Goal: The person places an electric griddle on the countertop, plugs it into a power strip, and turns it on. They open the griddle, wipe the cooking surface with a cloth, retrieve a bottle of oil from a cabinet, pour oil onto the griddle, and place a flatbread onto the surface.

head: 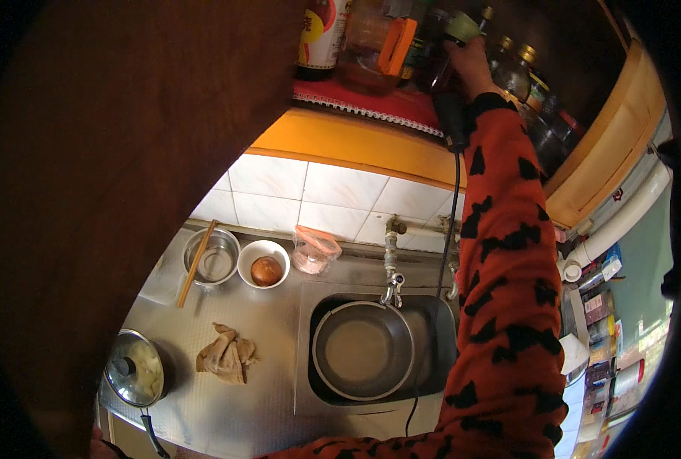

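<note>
My right hand [471, 67] reaches up into an open wall cabinet, its fingers closed around a pale green object [462, 27], perhaps a container's lid. Beside it stand a clear pitcher with an orange handle [397, 47] and several dark bottles with gold caps [526, 54]. A black device [453, 121] sits at my right wrist, and its cord hangs down over the sink. Only a sliver of my left hand [96, 446] shows at the bottom left, by the lower edge of a dark brown panel [145, 115]; its grip is hidden.
Below, a dark pan [363, 351] rests in the sink [439, 367] under a tap [395, 281]. On the steel counter [271, 396] are a lidded pot [136, 370], a crumpled cloth [228, 356], a metal bowl with chopsticks [220, 258], a white bowl [263, 246] holding a brown round item, and a bag [315, 249].
</note>
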Demonstrator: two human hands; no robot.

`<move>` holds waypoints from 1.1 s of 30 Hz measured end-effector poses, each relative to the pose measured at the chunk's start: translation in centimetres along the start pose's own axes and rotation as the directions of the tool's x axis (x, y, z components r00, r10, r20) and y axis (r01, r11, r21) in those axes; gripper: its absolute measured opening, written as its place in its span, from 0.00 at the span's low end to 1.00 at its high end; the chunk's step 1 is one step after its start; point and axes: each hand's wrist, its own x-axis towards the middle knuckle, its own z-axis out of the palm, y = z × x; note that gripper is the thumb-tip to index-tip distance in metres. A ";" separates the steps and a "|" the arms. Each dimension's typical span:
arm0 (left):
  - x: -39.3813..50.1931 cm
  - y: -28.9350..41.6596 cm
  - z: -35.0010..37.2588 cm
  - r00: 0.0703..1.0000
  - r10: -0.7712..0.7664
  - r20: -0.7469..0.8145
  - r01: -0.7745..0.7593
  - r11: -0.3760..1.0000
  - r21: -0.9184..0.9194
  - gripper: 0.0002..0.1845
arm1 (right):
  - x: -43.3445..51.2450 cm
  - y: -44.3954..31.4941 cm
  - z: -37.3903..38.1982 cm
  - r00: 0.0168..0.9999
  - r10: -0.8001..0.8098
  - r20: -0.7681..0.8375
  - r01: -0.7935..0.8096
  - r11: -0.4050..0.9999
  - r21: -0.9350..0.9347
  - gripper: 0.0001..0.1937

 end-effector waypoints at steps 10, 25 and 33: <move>0.2 -1.4 0.3 1.000 -0.019 0.005 0.019 0.999 0.037 0.16 | -0.4 -0.3 1.3 0.989 -0.020 -0.150 -0.003 0.988 -0.155 0.43; 0.1 -1.3 0.0 1.000 -0.007 0.026 0.005 0.998 0.056 0.15 | 1.4 1.4 1.9 0.958 0.110 -0.264 -0.086 0.991 0.100 0.28; -0.3 -1.4 -1.5 0.999 0.019 0.034 -0.021 0.998 0.066 0.15 | -3.0 -3.3 -2.1 0.973 0.177 -0.146 -0.129 0.948 0.290 0.35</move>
